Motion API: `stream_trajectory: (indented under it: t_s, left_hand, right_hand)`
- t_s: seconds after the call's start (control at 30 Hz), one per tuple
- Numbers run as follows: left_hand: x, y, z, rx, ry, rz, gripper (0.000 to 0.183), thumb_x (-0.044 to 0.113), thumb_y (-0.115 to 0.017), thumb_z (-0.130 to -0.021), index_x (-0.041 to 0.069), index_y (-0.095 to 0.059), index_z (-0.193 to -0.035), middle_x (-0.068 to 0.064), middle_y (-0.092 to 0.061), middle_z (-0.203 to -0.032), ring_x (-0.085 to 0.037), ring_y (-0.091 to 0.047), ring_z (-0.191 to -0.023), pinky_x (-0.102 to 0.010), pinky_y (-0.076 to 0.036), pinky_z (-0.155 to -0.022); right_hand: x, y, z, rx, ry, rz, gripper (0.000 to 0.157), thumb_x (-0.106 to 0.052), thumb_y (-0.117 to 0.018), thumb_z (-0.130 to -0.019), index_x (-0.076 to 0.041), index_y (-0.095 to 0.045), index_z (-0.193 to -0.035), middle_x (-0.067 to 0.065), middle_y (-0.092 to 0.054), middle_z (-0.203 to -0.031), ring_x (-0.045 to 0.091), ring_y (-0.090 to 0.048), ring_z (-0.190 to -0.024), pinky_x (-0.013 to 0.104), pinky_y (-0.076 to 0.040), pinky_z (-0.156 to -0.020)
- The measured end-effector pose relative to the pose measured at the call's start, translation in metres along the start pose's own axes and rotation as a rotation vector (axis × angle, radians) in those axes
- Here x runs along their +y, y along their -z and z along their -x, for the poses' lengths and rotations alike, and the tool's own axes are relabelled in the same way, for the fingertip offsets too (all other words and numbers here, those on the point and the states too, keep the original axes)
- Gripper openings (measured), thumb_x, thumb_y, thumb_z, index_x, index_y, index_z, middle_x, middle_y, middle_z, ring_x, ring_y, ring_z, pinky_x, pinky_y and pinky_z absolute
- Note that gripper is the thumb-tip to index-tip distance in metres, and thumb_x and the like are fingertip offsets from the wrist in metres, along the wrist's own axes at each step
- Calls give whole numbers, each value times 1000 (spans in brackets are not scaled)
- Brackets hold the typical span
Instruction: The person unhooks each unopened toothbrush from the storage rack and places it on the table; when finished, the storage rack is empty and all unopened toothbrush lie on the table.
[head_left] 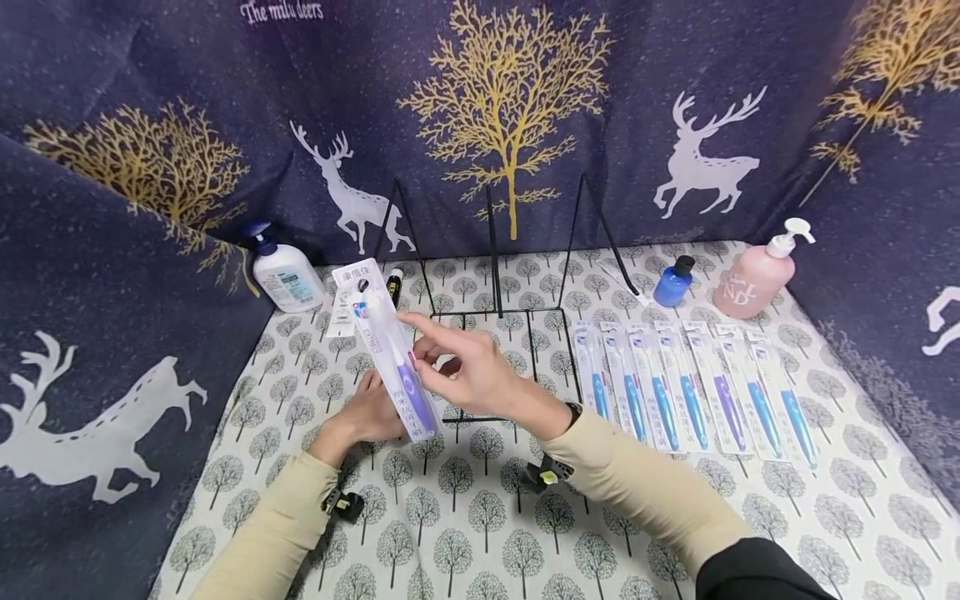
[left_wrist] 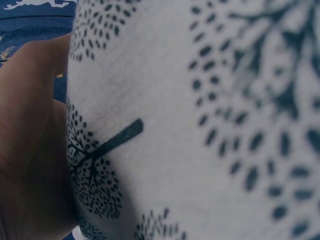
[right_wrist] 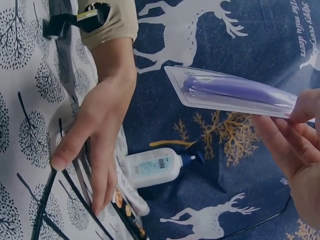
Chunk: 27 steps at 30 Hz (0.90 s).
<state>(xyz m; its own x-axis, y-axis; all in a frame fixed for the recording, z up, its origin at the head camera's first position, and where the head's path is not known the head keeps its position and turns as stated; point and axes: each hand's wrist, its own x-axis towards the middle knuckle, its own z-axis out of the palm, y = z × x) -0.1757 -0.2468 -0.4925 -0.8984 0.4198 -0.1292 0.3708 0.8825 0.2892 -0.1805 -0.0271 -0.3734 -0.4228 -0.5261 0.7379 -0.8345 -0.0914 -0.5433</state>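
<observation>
My right hand point(head_left: 472, 367) pinches a packaged toothbrush point(head_left: 417, 398) by its edge between thumb and fingers, raised and tilted above the table. Its clear blister shows a purple handle point(right_wrist: 235, 92) on a white card. Below it, my left hand point(head_left: 371, 412) is low at the left side of a black wire rack point(head_left: 495, 283), partly hidden by the package. In the right wrist view the left hand point(right_wrist: 102, 117) has its fingers stretched downward and its thumb tip at a corner of the wire. Mostly tablecloth fills the left wrist view.
To the right lie several packaged toothbrushes point(head_left: 660, 408) in a row, mostly blue, one purple. Behind them stand a blue bottle point(head_left: 672, 283) and a pink pump bottle point(head_left: 753, 279). A white pump bottle point(head_left: 288, 279) and a small black tube point(head_left: 394, 286) are at the back left.
</observation>
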Motion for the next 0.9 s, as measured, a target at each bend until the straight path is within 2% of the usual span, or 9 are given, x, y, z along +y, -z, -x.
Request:
stream_trajectory:
  t_s: [0.2, 0.37, 0.5, 0.67, 0.9]
  left_hand:
    - [3, 0, 2, 37, -20, 7, 75, 48, -54, -83, 14, -27, -144, -11, -28, -148, -37, -10, -138, -61, -7, -109]
    - [3, -1, 2, 39, -32, -32, 89, 62, -55, -77, 14, -25, -145, -18, -19, -150, -43, -11, -136, -64, -11, -107]
    - [2, -3, 0, 19, -9, -79, 93, 69, -49, -77, 15, -18, -147, -20, -9, -152, -45, -8, -136, -64, -10, -107]
    - [-1, -7, -3, 34, -18, -114, 89, 68, -46, -80, 17, -18, -147, -15, -10, -153, -42, -10, -137, -63, -11, -108]
    - [-3, -11, -5, 48, -27, -132, 89, 69, -45, -80, 17, -18, -147, -13, -11, -153, -41, -12, -137, -63, -13, -107]
  right_hand:
    - [-14, 6, 3, -21, 20, -44, 55, 2, -56, -83, 2, -38, -135, 10, -68, -84, 9, -65, -74, 11, -51, -54]
    - [-29, 20, 6, 5, 90, -22, 56, 4, -56, -83, 0, -38, -136, 11, -67, -83, 11, -65, -74, 11, -52, -56]
    - [-42, 38, 9, 15, 143, -22, 59, 8, -56, -82, -1, -37, -137, 13, -67, -84, 14, -66, -75, 13, -53, -59]
    - [-56, 63, 15, 53, 181, -11, 66, 13, -56, -78, -4, -37, -138, 16, -66, -80, 17, -66, -71, 14, -54, -57]
    - [-70, 100, 29, 127, 159, -45, 62, 19, -54, -74, 9, -38, -133, 21, -65, -79, 18, -65, -67, 21, -55, -52]
